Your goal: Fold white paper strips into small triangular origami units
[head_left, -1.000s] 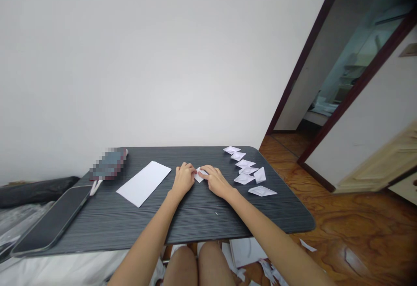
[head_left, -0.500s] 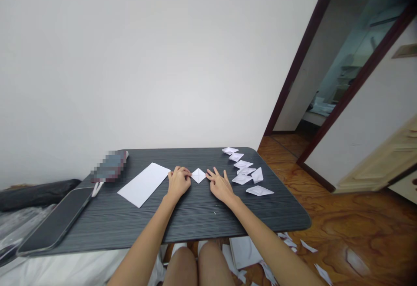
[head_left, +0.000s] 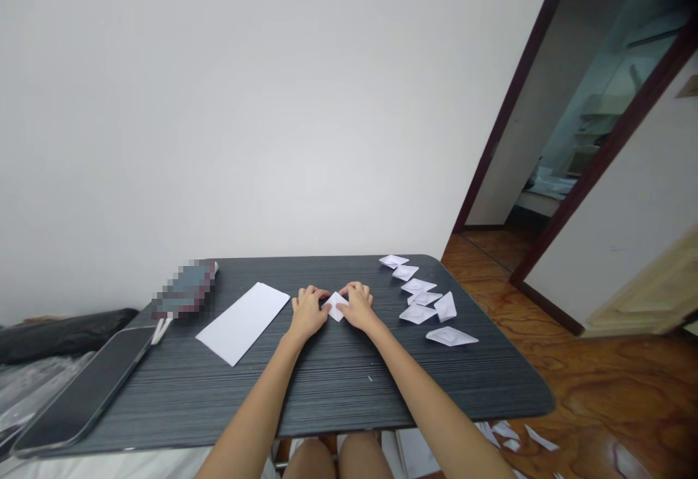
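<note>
A small folded white paper piece [head_left: 334, 306] lies on the dark striped table [head_left: 327, 384] between my hands. My left hand [head_left: 307, 312] curls its fingers onto the piece's left edge. My right hand [head_left: 358, 305] pinches the right edge with bent fingers. Both forearms reach in from the near edge. A flat white paper sheet [head_left: 243, 321] rests just left of my left hand.
Several folded paper pieces [head_left: 421, 297] lie in a row at the right of the table. A dark phone [head_left: 81, 390] sits at the near left, a blurred object [head_left: 184, 290] behind it. Paper scraps [head_left: 518, 437] litter the wooden floor. An open doorway [head_left: 578, 130] stands at the right.
Half a second ago the paper piece lay free with my right hand flat and spread beside it. Both hands have closed back onto it. The view shifted slightly.
</note>
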`<state>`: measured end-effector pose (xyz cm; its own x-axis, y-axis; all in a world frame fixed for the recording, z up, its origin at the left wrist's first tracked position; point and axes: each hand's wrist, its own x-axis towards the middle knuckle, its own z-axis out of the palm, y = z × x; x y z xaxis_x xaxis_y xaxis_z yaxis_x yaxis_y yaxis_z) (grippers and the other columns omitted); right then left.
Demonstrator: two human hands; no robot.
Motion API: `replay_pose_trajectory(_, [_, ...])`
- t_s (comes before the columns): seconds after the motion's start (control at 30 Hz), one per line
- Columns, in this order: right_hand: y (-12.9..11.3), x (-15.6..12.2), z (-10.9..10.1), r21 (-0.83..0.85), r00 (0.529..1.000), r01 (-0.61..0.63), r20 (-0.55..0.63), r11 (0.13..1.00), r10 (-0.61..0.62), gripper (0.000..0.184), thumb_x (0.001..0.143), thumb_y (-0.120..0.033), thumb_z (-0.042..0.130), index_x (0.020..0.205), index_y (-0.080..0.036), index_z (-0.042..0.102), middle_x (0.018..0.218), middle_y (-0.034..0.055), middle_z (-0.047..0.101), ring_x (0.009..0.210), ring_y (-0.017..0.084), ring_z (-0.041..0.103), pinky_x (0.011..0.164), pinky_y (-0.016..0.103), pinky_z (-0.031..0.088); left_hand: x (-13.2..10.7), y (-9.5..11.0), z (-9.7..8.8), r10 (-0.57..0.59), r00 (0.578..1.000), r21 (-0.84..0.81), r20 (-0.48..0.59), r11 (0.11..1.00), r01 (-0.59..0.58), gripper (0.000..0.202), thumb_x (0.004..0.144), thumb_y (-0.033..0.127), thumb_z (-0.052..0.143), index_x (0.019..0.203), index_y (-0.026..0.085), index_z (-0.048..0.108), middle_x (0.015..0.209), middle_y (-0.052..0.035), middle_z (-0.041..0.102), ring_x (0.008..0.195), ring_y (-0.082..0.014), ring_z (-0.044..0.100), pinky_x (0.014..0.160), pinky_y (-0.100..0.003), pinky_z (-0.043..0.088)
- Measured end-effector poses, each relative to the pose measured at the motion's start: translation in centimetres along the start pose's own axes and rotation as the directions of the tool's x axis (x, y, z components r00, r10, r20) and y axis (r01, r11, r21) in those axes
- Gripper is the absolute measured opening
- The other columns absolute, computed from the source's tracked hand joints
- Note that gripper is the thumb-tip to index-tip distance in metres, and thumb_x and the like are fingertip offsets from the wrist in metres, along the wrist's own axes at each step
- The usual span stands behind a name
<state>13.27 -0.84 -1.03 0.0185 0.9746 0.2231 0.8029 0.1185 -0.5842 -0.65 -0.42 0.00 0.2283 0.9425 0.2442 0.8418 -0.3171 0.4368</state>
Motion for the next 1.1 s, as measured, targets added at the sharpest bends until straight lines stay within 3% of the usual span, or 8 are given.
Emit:
replay_pose_trajectory(0.13, [-0.3, 0.0, -0.7, 0.112, 0.999, 0.023, 0.021, 0.993, -0.026, 0.013, 0.069, -0.021, 0.053, 0.082, -0.02, 0.052, 0.093, 0.0045, 0.053, 0.092, 0.021, 0.044, 0.078, 0.034, 0.03, -0.2, 0.2, -0.5, 0.099, 0.995, -0.072, -0.033, 0.992, -0.101, 0.012, 0.075, 0.023, 0.047, 0.079, 0.019, 0.058, 0.084, -0.003, 0.055, 0.085, -0.0187, 0.044, 0.072, -0.033, 0.031])
replay_pose_trajectory(0.23, [-0.8, -0.5, -2.2, 0.191, 0.977, 0.214, -0.028, 0.958, -0.213, 0.009, 0.075, -0.02, 0.048, 0.083, -0.02, 0.05, 0.081, 0.0006, 0.057, 0.08, 0.016, 0.049, 0.076, 0.031, 0.029, -0.3, 0.5, -1.0, 0.195, 0.968, -0.103, -0.16, 0.972, -0.213, 0.015, 0.079, 0.025, 0.044, 0.079, 0.018, 0.058, 0.077, -0.0031, 0.054, 0.08, -0.0161, 0.045, 0.071, -0.03, 0.033])
replay_pose_trajectory(0.33, [-1.1, -1.0, -3.5, 0.067, 0.915, 0.394, -0.12, 0.916, -0.385, 0.008, 0.078, -0.017, 0.045, 0.079, -0.019, 0.052, 0.082, 0.0021, 0.057, 0.086, 0.016, 0.047, 0.08, 0.032, 0.025, -0.4, 0.5, -1.5, 0.278, 0.92, -0.074, -0.277, 0.948, -0.309, 0.02, 0.081, 0.027, 0.041, 0.084, 0.019, 0.059, 0.083, -0.0047, 0.053, 0.083, -0.0156, 0.045, 0.074, -0.029, 0.033])
replay_pose_trajectory(0.47, [-0.5, -1.5, -3.9, -0.027, 0.864, 0.503, -0.017, 0.864, -0.504, 0.012, 0.08, -0.014, 0.042, 0.08, -0.017, 0.054, 0.082, 0.0044, 0.057, 0.083, 0.016, 0.048, 0.077, 0.029, 0.028, -0.6, -0.3, -1.5, 0.389, 0.908, -0.043, -0.154, 0.916, -0.399, 0.02, 0.081, 0.028, 0.042, 0.082, 0.019, 0.06, 0.082, -0.0044, 0.054, 0.08, -0.0153, 0.046, 0.073, -0.029, 0.034])
replay_pose_trajectory(0.6, [0.4, -1.6, -3.4, 0.028, 0.862, 0.502, 0.064, 0.864, -0.503, 0.011, 0.08, -0.017, 0.045, 0.079, -0.016, 0.055, 0.08, 0.0038, 0.058, 0.08, 0.015, 0.049, 0.072, 0.025, 0.033, -0.7, -1.1, -1.3, 0.446, 0.895, -0.118, -0.026, 0.888, -0.445, 0.017, 0.079, 0.025, 0.046, 0.076, 0.016, 0.06, 0.075, -0.0044, 0.054, 0.076, -0.0148, 0.046, 0.071, -0.027, 0.037])
replay_pose_trajectory(0.8, [1.0, -1.3, -2.8, 0.157, 0.926, 0.37, 0.021, 0.916, -0.377, 0.017, 0.08, -0.018, 0.043, 0.076, -0.017, 0.06, 0.075, 0.0026, 0.061, 0.07, 0.013, 0.053, 0.067, 0.022, 0.036, -0.5, -1.1, -1.4, 0.359, 0.933, -0.171, 0.004, 0.92, -0.353, 0.019, 0.078, 0.02, 0.045, 0.074, 0.016, 0.063, 0.074, -0.0043, 0.058, 0.075, -0.0147, 0.049, 0.073, -0.027, 0.038])
replay_pose_trajectory(0.97, [1.3, -0.5, -1.8, 0.22, 0.977, 0.212, -0.015, 0.952, -0.214, 0.014, 0.075, -0.017, 0.048, 0.076, -0.016, 0.062, 0.068, 0.0031, 0.06, 0.063, 0.013, 0.052, 0.063, 0.022, 0.038, -0.1, -0.3, -1.1, 0.144, 0.989, -0.174, -0.022, 0.974, -0.145, 0.016, 0.071, 0.021, 0.05, 0.067, 0.015, 0.065, 0.071, -0.0045, 0.063, 0.071, -0.0163, 0.052, 0.069, -0.027, 0.038])
replay_pose_trajectory(1.1, [1.3, 0.1, -1.4, 0.205, 0.994, 0.111, -0.013, 0.972, -0.111, 0.012, 0.069, -0.016, 0.054, 0.078, -0.016, 0.062, 0.066, 0.0016, 0.053, 0.06, 0.011, 0.049, 0.063, 0.023, 0.038, 0.4, 0.1, -0.9, 0.001, 0.999, -0.236, 0.036, 0.972, 0.007, 0.016, 0.067, 0.02, 0.05, 0.069, 0.015, 0.065, 0.068, -0.0033, 0.064, 0.063, -0.0142, 0.054, 0.063, -0.024, 0.039])
